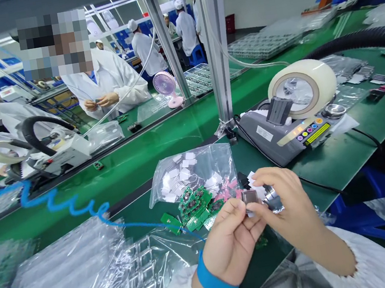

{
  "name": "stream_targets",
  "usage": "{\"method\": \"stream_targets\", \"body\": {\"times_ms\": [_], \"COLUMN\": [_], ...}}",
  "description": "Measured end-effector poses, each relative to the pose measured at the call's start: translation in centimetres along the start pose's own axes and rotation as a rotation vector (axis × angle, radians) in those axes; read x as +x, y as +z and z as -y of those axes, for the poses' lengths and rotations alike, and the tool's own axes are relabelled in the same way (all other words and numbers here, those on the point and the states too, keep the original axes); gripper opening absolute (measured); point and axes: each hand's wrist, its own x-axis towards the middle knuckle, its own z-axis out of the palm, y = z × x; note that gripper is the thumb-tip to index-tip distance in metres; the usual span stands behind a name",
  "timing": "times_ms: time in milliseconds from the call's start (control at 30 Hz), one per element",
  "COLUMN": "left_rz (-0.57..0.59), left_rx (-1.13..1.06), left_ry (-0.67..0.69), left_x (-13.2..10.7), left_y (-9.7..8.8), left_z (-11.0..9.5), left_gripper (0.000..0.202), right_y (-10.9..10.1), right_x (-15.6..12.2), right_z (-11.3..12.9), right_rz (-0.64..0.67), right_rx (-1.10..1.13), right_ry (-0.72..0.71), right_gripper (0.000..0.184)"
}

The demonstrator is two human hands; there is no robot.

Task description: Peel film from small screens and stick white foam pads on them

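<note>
Between my two hands is a small grey-brown square part (249,196), low over the bench; its exact kind cannot be made out. My left hand (231,237), palm up with a blue wrist strap (216,279), pinches it between thumb and fingers. From the other side, the thumb and forefinger of my right hand (286,197) close on its edge. White and black pieces (245,180) lie just behind the fingertips. Left of them, green circuit boards (195,207) are heaped beside a clear bag (189,169) of white-ended pieces and pink strips.
A grey tape dispenser (278,130) with a large tape roll stands at the right. Clear plastic trays (61,281) fill the left. The strap's coiled blue cord (79,210) crosses the bench. Behind a metal post (219,47), co-workers in white coats (104,75) sit across the line.
</note>
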Motion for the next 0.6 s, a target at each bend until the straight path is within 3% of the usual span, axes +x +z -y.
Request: {"method": "stream_targets", "body": {"times_ms": [233, 300, 367, 467, 600], "left_rz": [0.048, 0.017, -0.034, -0.095, -0.072], "left_rx": [0.191, 0.211, 0.237, 0.245, 0.341], "left_ry": [0.032, 0.117, 0.239, 0.352, 0.338], "left_x": [-0.5, -0.6, -0.7, -0.8, -0.9], "left_y": [0.1, 0.1, 0.2, 0.3, 0.4], "left_z": [-2.1, -3.2, -4.1, -4.6, -3.8], "left_gripper": [0.013, 0.011, 0.009, 0.01, 0.008], "right_y": [1.2, 1.3, 1.4, 2.3, 3.8], "right_x": [-1.6, -2.9, -4.3, -6.2, -7.5], "right_z": [0.0, -0.4, -1.1, -2.1, -2.4], "right_rz": [0.015, 0.054, 0.225, 0.505, 0.543], "right_rx": [0.042, 0.116, 0.07, -0.164, -0.242], "right_ry": [-0.098, -0.088, -0.074, -0.114, -0.123], "right_gripper": [0.06, 0.045, 0.025, 0.027, 0.029]}}
